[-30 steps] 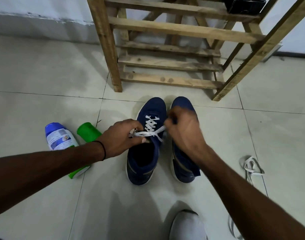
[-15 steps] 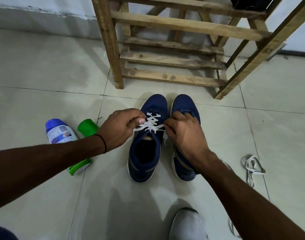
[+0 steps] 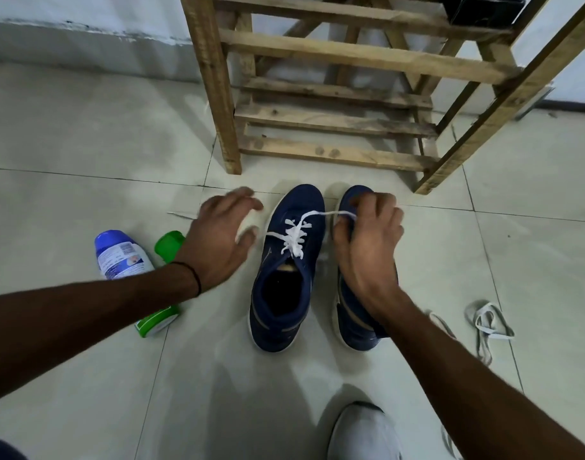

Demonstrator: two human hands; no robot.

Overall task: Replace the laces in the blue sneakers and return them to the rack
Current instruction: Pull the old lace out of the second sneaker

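Observation:
Two blue sneakers stand side by side on the tiled floor before the wooden rack. The left sneaker has a white lace threaded partway through its eyelets. One lace end runs right, and my right hand pinches it above the right sneaker, which it largely covers. My left hand hovers to the left of the left sneaker with fingers spread, holding nothing; the other lace end lies loose near it.
A blue-capped bottle and a green container lie on the floor at the left, partly under my left forearm. Grey old laces lie at the right. A white shoe is at the bottom. A dark object sits on the rack's upper shelf.
My left hand has let go of its lace end and moved left, fingers spreading. My right hand has pulled its lace end further right over the right sneaker.

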